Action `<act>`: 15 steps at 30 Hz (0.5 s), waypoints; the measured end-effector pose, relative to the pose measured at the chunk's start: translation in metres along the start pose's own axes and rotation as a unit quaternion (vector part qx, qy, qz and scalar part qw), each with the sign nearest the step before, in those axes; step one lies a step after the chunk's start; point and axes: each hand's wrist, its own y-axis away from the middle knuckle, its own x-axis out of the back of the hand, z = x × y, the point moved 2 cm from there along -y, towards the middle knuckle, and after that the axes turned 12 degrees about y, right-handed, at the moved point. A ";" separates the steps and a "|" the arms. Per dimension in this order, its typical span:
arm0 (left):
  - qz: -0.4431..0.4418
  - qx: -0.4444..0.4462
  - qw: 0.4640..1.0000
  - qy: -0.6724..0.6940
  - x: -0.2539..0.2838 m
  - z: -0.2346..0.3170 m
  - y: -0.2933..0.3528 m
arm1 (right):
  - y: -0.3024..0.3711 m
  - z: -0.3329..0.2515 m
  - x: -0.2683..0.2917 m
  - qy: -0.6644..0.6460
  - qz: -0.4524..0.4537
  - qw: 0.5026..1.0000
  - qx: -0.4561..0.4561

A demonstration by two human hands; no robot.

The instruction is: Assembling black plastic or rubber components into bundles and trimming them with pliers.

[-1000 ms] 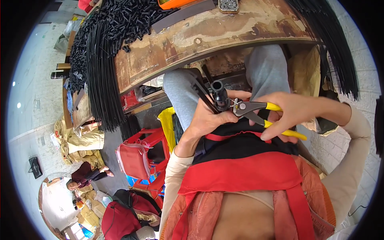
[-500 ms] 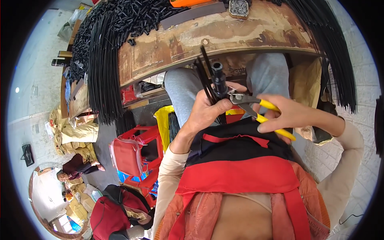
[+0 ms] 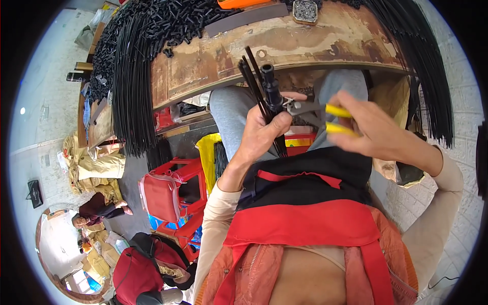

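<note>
My left hand (image 3: pixel 265 129) is closed round a black ribbed tubular fitting (image 3: pixel 272 89), which stands nearly upright with its open end up. Several thin black rods (image 3: pixel 251 81) rise beside it from the same grip. From the right, my right hand (image 3: pixel 363 122) grips yellow-handled pliers (image 3: pixel 333 128). Their metal jaws reach the side of the fitting by my left thumb; what lies between the jaws is too small to make out. My right fingers are slightly blurred.
A worn wooden table (image 3: pixel 223 71) stands ahead, with a heap of black tubes (image 3: pixel 178 23), bundles of black rods (image 3: pixel 133 96) and a small tin (image 3: pixel 305 12). Red stools (image 3: pixel 185 178) stand at the left. A person (image 3: pixel 99 211) is farther left.
The pliers' handles have swung upward and come closer together in my right hand. My left hand has shifted slightly left and up with the fitting and rods.
</note>
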 end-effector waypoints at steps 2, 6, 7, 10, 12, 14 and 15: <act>0.033 0.007 0.999 -0.021 -0.003 0.003 0.000 | -0.001 0.009 -0.004 0.123 0.085 0.987 0.060; 0.004 0.018 1.000 0.003 0.002 0.004 -0.001 | -0.008 0.000 0.005 -0.042 -0.044 0.998 0.031; -0.016 0.019 1.000 0.013 0.003 0.004 0.001 | -0.007 -0.006 0.003 -0.279 -0.248 0.922 -0.105; -0.049 0.019 0.998 0.020 0.006 0.000 0.004 | -0.002 0.005 -0.019 -0.417 -0.306 0.847 -0.124; -0.031 0.019 0.999 0.014 0.007 0.001 0.004 | -0.004 0.013 -0.025 -0.180 -0.157 0.970 -0.035; -0.019 0.017 0.999 0.025 0.003 0.004 0.004 | -0.006 0.018 -0.026 -0.001 0.000 0.999 0.033; -0.004 0.010 0.999 0.034 0.003 0.004 0.003 | -0.006 0.017 -0.020 0.184 0.154 0.966 0.101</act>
